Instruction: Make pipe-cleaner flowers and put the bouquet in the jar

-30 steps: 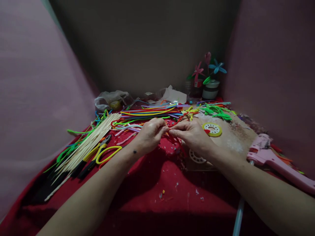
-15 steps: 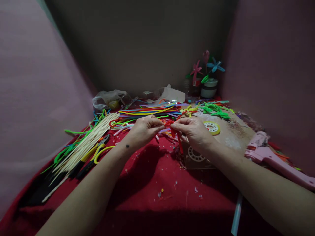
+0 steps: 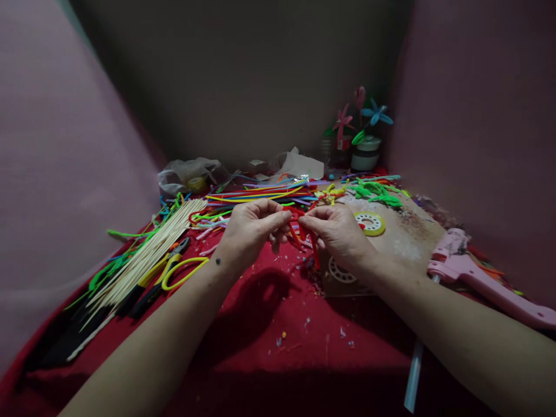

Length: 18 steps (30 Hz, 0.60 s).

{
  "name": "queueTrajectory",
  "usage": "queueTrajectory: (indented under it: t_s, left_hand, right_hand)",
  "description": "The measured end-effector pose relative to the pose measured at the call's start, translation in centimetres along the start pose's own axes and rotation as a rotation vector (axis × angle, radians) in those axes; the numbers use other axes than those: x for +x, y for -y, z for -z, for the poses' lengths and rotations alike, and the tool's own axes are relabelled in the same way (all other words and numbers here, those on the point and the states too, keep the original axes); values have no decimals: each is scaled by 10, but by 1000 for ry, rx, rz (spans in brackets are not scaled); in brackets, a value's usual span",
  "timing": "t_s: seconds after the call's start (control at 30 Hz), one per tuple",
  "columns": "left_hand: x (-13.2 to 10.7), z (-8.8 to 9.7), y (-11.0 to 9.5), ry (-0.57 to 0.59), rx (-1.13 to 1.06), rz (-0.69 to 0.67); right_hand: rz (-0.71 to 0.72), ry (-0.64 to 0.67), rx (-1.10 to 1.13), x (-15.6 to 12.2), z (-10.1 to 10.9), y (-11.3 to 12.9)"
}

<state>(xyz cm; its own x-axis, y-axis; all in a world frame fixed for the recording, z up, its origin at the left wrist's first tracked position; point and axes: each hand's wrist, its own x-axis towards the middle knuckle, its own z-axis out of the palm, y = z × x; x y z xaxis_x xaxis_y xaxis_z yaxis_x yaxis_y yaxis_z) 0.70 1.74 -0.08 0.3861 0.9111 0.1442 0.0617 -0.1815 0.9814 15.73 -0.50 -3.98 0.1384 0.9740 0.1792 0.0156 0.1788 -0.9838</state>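
Between my two hands is a red pipe cleaner (image 3: 315, 255), bent into loops, with one end hanging below my right fingers. My left hand (image 3: 257, 226) pinches its left side between thumb and forefinger, the other fingers curled beneath. My right hand (image 3: 336, 230) grips the right side with thumb and fingertips, close to the left fingertips. Both hands are raised over the red cloth (image 3: 260, 341). The exact shape of the bent part is partly covered by my fingers.
Left lie wooden sticks (image 3: 143, 260), pliers (image 3: 163, 269) and a yellow-handled tool (image 3: 185, 272). Behind are coloured pipe cleaners (image 3: 260, 194). On the right are a board (image 3: 403, 243), a yellow ring (image 3: 376, 225), green pieces (image 3: 376, 192) and a pink glue gun (image 3: 478, 269). Pipe-cleaner flowers (image 3: 376, 113) stand at the back.
My left hand has turned a little, its lower fingers now showing under the thumb. The red pipe cleaner's loop looks more spread between the hands. The whole view has shifted slightly.
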Motion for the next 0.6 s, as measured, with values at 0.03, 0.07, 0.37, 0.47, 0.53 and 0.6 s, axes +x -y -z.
queueTrajectory:
  t_s: [0.03, 0.07, 0.37, 0.47, 0.53, 0.6]
  left_hand:
    - [-1, -1, 0, -29, 14, -21]
    - [-1, -2, 1, -53, 30, -36]
    - [-2, -4, 8, -107, 258, -178]
    - [-3, -3, 13, -105, 404, -275]
    - [-4, -4, 17, -84, 473, -305]
    - [-5, -5, 19, -57, 518, -308]
  right_hand:
    - [4, 7, -16, -1, -1, 0]
    - [6, 15, -31, -2, -1, 0]
    - [13, 12, -98, -4, -6, -4]
    - [0, 1, -132, -4, -6, -2]
    - [-20, -6, -137, -4, -5, 0]
    - [-56, -6, -107, -3, -4, 0]
